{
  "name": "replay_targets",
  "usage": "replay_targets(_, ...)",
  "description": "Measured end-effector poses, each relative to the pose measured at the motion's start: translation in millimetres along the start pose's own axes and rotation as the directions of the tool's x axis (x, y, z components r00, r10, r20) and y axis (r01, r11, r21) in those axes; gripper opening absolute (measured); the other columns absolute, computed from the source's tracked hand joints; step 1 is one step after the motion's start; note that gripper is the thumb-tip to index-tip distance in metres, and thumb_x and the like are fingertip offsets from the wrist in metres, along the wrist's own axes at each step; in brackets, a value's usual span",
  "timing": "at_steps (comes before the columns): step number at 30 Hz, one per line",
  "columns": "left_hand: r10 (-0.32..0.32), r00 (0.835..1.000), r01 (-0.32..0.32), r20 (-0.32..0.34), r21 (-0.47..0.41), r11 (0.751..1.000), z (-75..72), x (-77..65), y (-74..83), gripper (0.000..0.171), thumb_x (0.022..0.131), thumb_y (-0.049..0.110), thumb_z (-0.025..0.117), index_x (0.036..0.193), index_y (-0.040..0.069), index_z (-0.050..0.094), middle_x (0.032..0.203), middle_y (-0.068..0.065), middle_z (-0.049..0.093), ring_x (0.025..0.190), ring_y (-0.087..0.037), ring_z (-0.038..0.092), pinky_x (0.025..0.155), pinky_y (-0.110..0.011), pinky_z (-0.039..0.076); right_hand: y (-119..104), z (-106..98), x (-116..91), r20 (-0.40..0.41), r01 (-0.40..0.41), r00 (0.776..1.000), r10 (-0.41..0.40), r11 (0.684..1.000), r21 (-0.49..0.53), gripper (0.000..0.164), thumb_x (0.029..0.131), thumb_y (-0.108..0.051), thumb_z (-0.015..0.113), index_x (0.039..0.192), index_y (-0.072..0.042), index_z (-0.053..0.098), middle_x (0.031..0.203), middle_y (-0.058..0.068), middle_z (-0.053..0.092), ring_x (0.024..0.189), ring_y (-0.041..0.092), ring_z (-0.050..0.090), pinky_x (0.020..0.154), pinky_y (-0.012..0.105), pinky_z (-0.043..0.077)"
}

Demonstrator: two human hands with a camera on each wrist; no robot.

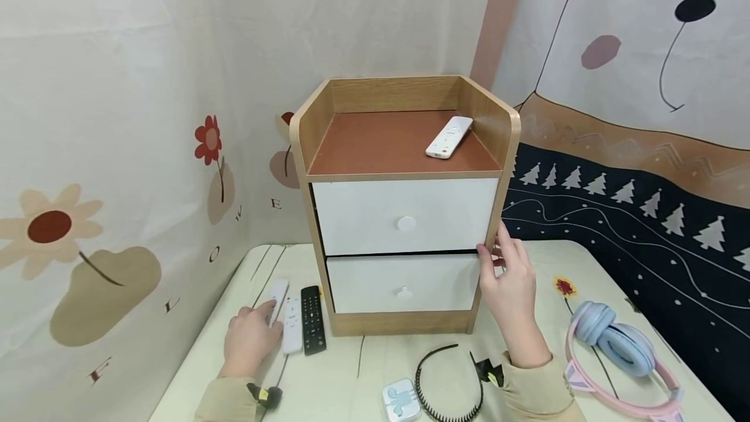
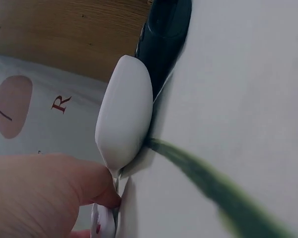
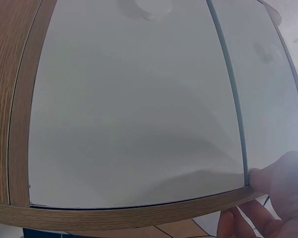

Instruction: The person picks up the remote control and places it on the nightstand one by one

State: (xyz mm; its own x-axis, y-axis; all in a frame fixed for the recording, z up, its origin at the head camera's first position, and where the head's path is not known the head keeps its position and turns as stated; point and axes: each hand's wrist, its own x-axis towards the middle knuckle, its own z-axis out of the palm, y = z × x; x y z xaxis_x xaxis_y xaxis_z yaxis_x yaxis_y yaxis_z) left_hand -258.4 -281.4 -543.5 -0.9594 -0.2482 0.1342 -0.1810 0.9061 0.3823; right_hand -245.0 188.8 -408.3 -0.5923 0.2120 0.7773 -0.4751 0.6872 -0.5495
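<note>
A small wooden cabinet point(image 1: 404, 323) with two white drawers stands in the middle of the table. At its right edge my right hand point(image 1: 511, 282) holds the side panel, thumb point(image 3: 260, 178) on the front by the gap between drawers and fingers round the outer side. To the left, my left hand point(image 1: 250, 337) grips the leftmost white remote control point(image 1: 278, 292) between thumb and fingers, its lower part hidden by the hand. Beside it lie a second white remote point(image 1: 292, 325) and a black remote point(image 1: 313, 320). Another white remote point(image 1: 449, 137) rests on the cabinet's top shelf.
In front of the cabinet lie a black toothed headband point(image 1: 419, 376) and a white case with blue earphones point(image 1: 401, 400). Pink and blue headphones point(image 1: 629, 349) lie at the right. Printed fabric point(image 1: 375, 25) hangs behind the table point(image 1: 346, 370).
</note>
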Motion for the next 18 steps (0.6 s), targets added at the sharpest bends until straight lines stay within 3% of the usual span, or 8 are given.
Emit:
replay_targets(3, 0.0, 1.0, -0.001, -0.009, -0.027, 1.0, 0.1, 1.5, -1.2, 0.059, 0.096, 0.025, 0.073, 0.149, 0.001, 0.065, 0.131, -0.035, 0.069, 0.11, -0.049, 0.069, 0.095, -0.066, 0.056, 0.5, 0.3, 0.2, 0.001, -0.002, 1.0, 0.002, 1.0, -0.002, 0.06, 0.101, 0.001, 0.073, 0.159, -0.001, 0.055, 0.108, 0.024, 0.068, 0.095, 0.041, 0.078, 0.084, -0.007, 0.04)
replay_targets(9, -0.03, 0.998, 0.024, -0.048, -0.126, 0.992, -1.8, 2.1, -3.9, 0.057, 0.093, 0.029, 0.075, 0.142, 0.0, 0.07, 0.132, -0.034, 0.072, 0.121, -0.056, 0.068, 0.103, -0.069, 0.052, 0.7, 0.5, -0.5, 0.001, -0.002, 1.0, 0.002, 1.0, -0.004, 0.06, 0.101, 0.001, 0.073, 0.159, -0.001, 0.056, 0.108, 0.024, 0.068, 0.095, 0.041, 0.078, 0.084, -0.006, 0.041)
replay_targets(18, -0.04, 0.992, 0.014, -0.12, -0.209, 0.978, -8.7, 4.6, 4.3, 0.049, 0.09, 0.028, 0.077, 0.132, 0.002, 0.076, 0.123, -0.03, 0.077, 0.109, -0.049, 0.073, 0.091, -0.061, 0.054, 0.6, 0.5, 0.5, -0.004, 0.004, 1.0, -0.004, 1.0, 0.001, 0.06, 0.101, 0.001, 0.073, 0.159, -0.001, 0.056, 0.108, 0.024, 0.068, 0.095, 0.041, 0.077, 0.085, -0.007, 0.04)
